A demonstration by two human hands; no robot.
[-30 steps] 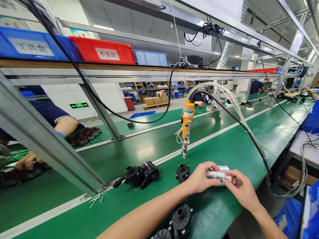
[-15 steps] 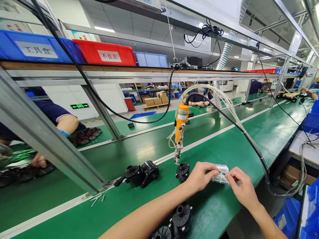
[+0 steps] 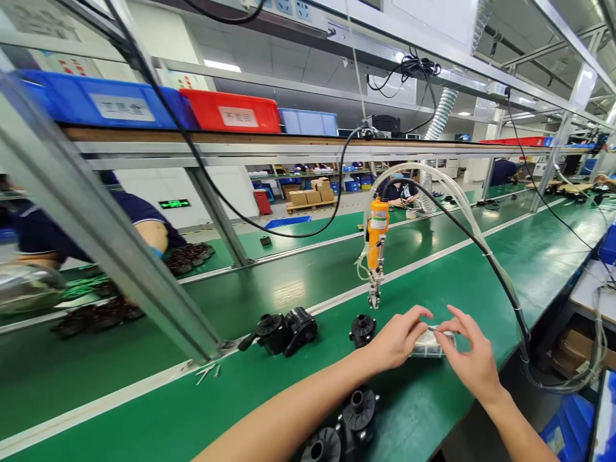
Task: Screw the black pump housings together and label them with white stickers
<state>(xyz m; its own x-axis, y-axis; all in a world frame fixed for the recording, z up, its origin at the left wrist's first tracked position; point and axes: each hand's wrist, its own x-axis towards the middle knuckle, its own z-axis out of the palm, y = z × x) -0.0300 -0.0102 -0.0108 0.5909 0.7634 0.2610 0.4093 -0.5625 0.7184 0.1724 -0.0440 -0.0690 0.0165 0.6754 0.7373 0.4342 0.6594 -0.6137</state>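
Note:
Both hands meet over a clear plastic box (image 3: 427,349) on the green bench, which partly hides behind them. My left hand (image 3: 402,333) is closed in a pinch at its left end. My right hand (image 3: 466,346) pinches from the other side, index finger raised. A tiny thin greyish piece seems to lie between the fingertips, too small to name. Left of my left hand stands a round black pump-like housing (image 3: 362,330). Above it hangs an orange electric screwdriver (image 3: 378,234), touched by neither hand.
More black housings (image 3: 360,410) sit under my left forearm, and a pair (image 3: 283,331) lies to the left. Small metal pins (image 3: 205,373) rest near the frame post (image 3: 139,256). Hoses (image 3: 495,256) arch to the right. A co-worker (image 3: 106,224) sits across the line.
The view has shifted, so the scene sits further right. My fingertips have come together above the clear box, and my right index finger has lifted.

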